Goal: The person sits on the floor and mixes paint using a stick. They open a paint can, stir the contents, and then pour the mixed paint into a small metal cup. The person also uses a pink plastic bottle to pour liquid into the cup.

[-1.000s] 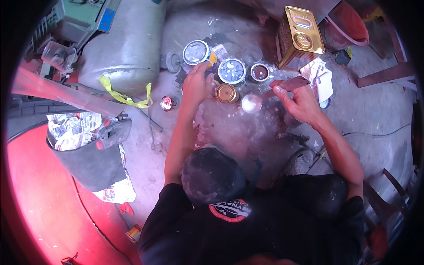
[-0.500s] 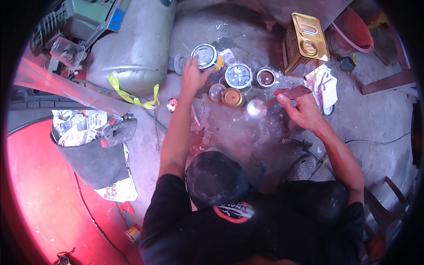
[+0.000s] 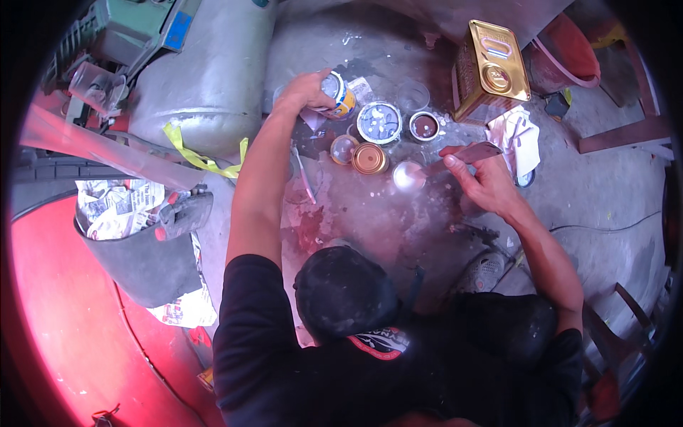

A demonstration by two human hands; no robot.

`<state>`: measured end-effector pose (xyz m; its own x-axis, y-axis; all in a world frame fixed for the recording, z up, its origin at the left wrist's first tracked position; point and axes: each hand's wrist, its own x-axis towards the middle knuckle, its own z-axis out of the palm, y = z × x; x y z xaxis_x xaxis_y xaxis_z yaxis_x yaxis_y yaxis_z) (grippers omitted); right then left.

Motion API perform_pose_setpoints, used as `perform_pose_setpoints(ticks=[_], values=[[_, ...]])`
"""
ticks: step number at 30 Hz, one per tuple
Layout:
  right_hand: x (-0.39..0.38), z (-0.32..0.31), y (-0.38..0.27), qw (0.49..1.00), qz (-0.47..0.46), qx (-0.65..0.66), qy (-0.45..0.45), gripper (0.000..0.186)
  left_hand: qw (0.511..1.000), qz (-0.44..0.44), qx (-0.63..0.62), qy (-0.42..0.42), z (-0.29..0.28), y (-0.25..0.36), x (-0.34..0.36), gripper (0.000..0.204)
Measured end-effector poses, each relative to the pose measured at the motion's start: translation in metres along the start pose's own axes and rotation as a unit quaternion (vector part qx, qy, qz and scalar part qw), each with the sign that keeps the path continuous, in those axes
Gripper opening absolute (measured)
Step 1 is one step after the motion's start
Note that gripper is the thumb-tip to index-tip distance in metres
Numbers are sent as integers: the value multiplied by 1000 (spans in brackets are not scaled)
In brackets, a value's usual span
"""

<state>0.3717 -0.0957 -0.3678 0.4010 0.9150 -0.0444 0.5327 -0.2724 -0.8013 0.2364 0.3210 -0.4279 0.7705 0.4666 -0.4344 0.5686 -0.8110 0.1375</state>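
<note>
Two hands work over the stained concrete floor (image 3: pixel 398 220). The left hand (image 3: pixel 302 92) has its fingers clenched around a small round metal tin with a yellow band (image 3: pixel 338 94), lifted and tilted, its long axis leaning to the right. The right hand (image 3: pixel 484 181) pinches a flat dark blade-like tool (image 3: pixel 469 153), whose tip points left at a pale round lid (image 3: pixel 409 174) just beside it. Between both fingers stand an open tin of grey paint (image 3: pixel 379 122) and a brass-coloured cap (image 3: pixel 371 158). Farther right stands a golden rectangular can (image 3: pixel 491 67).

Gold rectangular can (image 3: pixel 491 67), red bucket (image 3: pixel 569 53), yellow strap (image 3: pixel 203 153).
</note>
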Motion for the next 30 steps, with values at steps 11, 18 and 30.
perform_pose_setpoints(ticks=[11,18,30], values=[[0,5,7,999,-29,10,13,28,999,-17,34,-31,-13,35,-18,98],[3,0,-3,1000,12,9,-18,28,999,-30,37,-2,-3,23,-5,105],[2,1,-2,1000,2,6,-10,30,996,-61,12,61,2,19,1,113]])
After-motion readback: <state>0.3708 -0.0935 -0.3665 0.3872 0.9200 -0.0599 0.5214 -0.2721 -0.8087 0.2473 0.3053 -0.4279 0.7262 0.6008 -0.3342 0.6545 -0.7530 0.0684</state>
